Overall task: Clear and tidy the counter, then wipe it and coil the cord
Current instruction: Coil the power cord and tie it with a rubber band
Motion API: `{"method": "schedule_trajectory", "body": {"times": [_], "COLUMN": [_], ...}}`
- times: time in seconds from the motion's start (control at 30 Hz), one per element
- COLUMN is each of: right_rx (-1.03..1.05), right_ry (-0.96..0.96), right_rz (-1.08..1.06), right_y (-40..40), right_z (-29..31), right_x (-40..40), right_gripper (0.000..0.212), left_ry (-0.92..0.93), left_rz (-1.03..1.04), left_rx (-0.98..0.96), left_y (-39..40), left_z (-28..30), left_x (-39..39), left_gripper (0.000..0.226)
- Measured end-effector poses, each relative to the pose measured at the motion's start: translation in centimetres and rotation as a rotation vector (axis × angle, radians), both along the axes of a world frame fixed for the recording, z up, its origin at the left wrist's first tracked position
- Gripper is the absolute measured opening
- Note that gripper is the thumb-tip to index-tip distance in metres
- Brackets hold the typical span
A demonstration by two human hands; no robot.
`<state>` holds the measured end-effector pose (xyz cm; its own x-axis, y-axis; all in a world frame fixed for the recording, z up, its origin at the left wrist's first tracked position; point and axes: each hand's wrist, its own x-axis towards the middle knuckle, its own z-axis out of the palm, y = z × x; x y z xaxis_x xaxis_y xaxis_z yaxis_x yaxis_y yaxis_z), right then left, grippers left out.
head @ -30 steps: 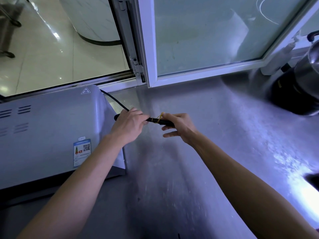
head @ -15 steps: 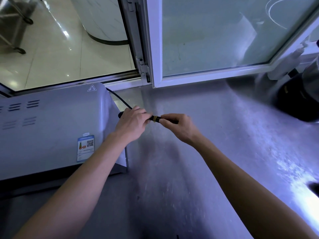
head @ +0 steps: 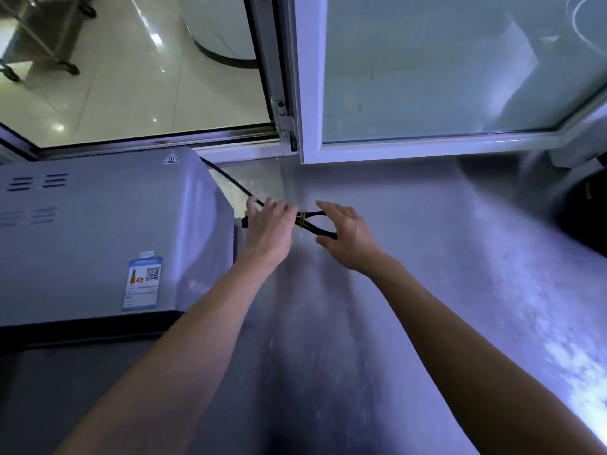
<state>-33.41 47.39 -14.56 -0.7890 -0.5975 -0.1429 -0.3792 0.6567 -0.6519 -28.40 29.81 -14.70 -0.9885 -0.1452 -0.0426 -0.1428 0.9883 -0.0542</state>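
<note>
A black power cord (head: 230, 180) runs from behind the grey appliance (head: 98, 224) to a folded bundle on the steel counter (head: 410, 290). A yellow band (head: 301, 220) is wrapped round the bundle where its strands meet. My left hand (head: 267, 228) lies over the bundle's left part with its fingers curled down on the cord. My right hand (head: 349, 236) is just right of the band, fingers straight and spread, thumb beside the bundle's looped end (head: 323, 231). The plug end is hidden under my left hand.
The grey appliance fills the counter's left side, with a label on its side wall. A white window frame (head: 308, 93) stands open at the back. A dark pot base (head: 588, 218) and a white object (head: 574, 156) sit at the far right.
My right hand has let go of the cord and band and spread its fingers. The band now sits wound on the bundle. My left hand stays on the cord.
</note>
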Motion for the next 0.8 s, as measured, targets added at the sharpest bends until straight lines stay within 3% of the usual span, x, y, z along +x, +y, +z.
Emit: {"method": "schedule_trajectory", "body": {"times": [0.43,0.67,0.8], "right_rx": [0.057,0.165,0.211], "right_ry": [0.155,0.057,0.042], "right_rz": [0.057,0.092,0.111], "right_y": [-4.5,-5.7,-5.0], "right_z": [-8.1,-10.0,-8.9], "right_x": [-5.8,-6.1,-5.4], "right_gripper": [0.06,0.068,0.061], "left_ry": [0.016,0.028,0.016], "left_rz": [0.025,0.034,-0.006], "left_rx": [-0.042,-0.047,-0.039], "left_y": [-3.1,-4.6,-4.4], "left_z": [-6.0,-8.1,-7.5], "left_x": [-4.5,-4.3,-3.5], "left_gripper": [0.027,0.023,0.026]}}
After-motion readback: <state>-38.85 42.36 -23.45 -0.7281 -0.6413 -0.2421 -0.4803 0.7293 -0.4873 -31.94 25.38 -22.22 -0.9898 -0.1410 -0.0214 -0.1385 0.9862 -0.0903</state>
